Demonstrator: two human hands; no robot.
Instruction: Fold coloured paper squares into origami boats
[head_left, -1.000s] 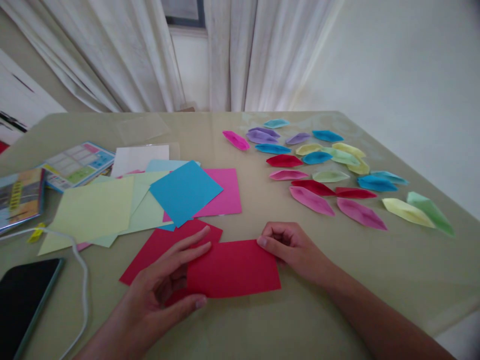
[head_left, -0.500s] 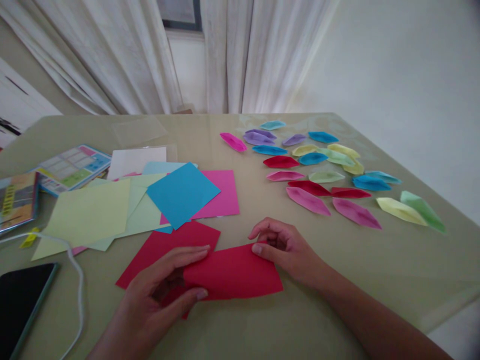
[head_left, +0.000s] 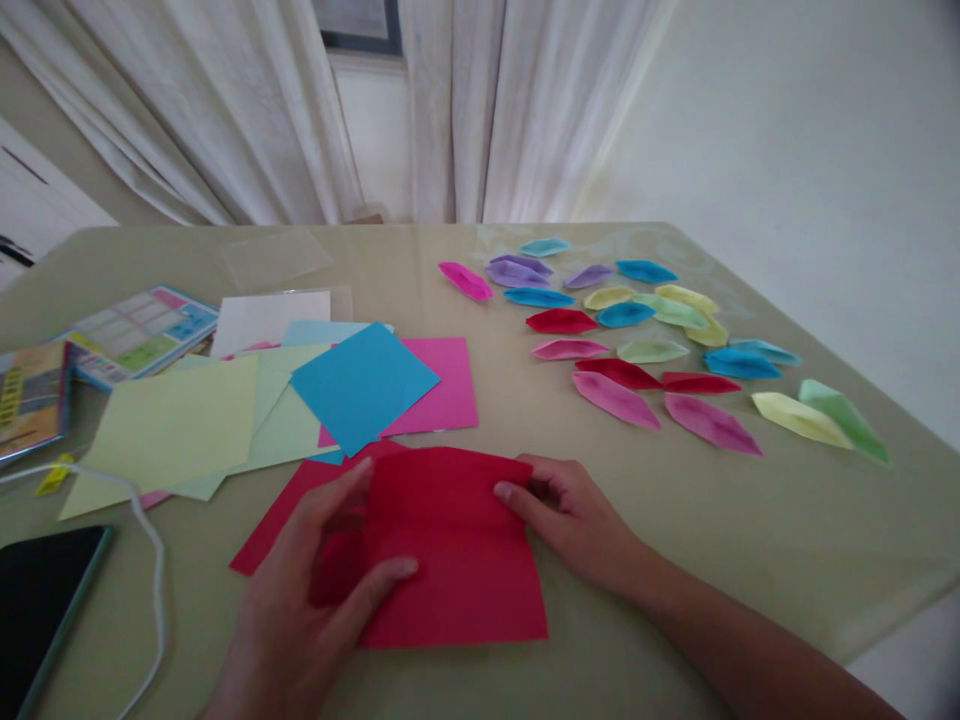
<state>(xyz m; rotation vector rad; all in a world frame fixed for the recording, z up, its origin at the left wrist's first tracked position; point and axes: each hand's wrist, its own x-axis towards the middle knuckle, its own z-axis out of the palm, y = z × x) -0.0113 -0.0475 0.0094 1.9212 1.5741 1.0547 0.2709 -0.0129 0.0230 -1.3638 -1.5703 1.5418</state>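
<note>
A red sheet of paper, opened out with a crease across its middle, is between my hands near the table's front. My right hand pinches its upper right edge, thumb in front and fingers behind. On the left side, my left hand has its thumb lying over the sheet's face and its fingers curved along the left edge, partly hidden. Beneath and behind it to the left lies another red sheet. A blue square of paper rests on a pink sheet just beyond.
Several folded paper boats in many colours spread over the right side. Pale yellow sheets, booklets, a phone and a white cable lie on the left. Curtains hang behind the table.
The red sheet, folded over half a second ago, is now opened out to nearly full height. My left thumb has shifted up slightly on it; the right hand still pinches its edge.
</note>
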